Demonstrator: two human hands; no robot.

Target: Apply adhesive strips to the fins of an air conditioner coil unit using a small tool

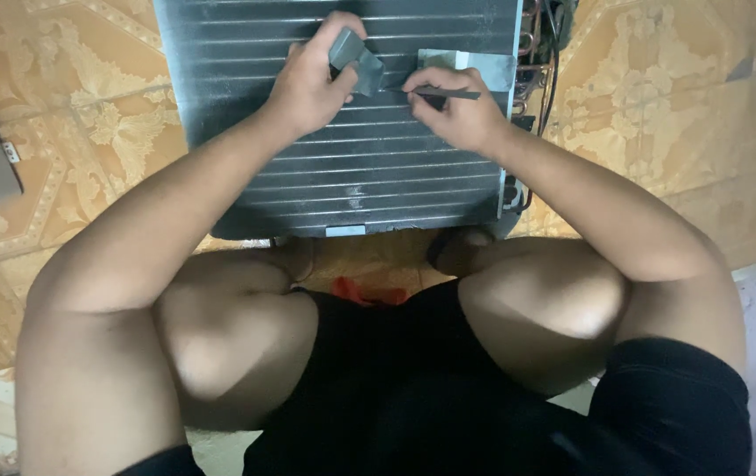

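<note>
Bare knees point(246, 326) nearest — left hand point(307, 84) clamps a grey block point(356, 62), right hand point(453, 106) pinches a thin tool point(448, 92) over the finned coil point(352, 167).

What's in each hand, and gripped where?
Left hand holds a grey folded strip, likely tape, pinched by its upper end. Right hand holds a thin dark tool by its rear half, tip at the strip, above the finned coil panel.
</note>
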